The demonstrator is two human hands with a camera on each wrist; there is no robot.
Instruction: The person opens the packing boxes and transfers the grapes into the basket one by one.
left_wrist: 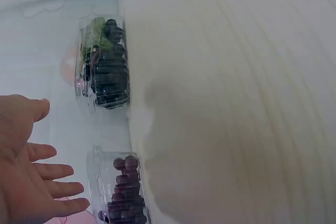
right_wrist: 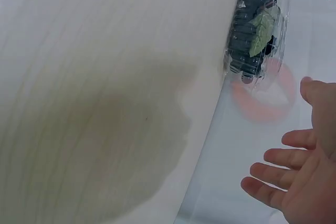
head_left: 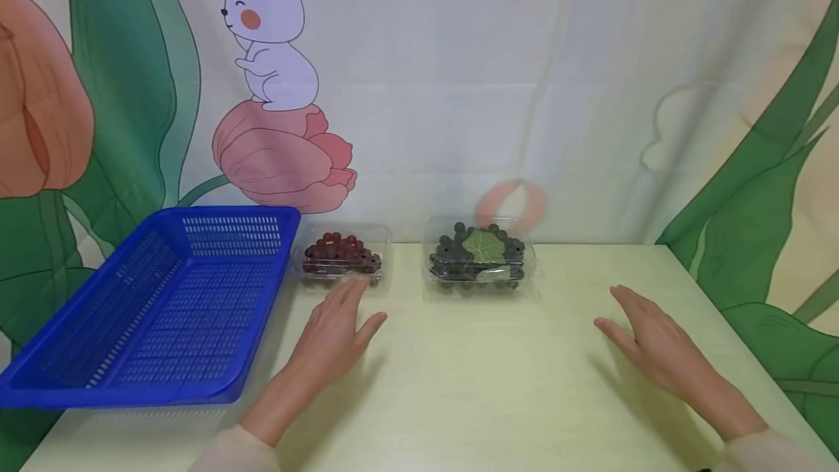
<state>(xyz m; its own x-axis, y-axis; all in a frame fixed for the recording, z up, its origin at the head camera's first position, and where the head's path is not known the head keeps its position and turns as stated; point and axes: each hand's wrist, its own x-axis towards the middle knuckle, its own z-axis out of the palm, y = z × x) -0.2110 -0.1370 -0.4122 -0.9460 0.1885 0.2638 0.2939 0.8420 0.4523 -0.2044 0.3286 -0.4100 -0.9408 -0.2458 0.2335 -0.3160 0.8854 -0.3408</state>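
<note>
the left hand [head_left: 333, 332], fingers extended, hovers near the red-grape box [head_left: 342, 256] beside the blue basket [head_left: 264, 312]. the dark-grape box [head_left: 478, 261] stands by the back edge of the table [head_left: 485, 384]; wide room separates it from the right hand [head_left: 663, 344], likewise outstretched.

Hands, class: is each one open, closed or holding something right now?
Left hand: open, holding nothing.
Right hand: open, holding nothing.

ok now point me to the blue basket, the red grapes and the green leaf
Blue basket [head_left: 186, 312], head view: on its bare floor.
Red grapes [head_left: 341, 256], head view: on the middle of the bunch.
Green leaf [head_left: 483, 246], head view: on the middle of its surface.
</note>
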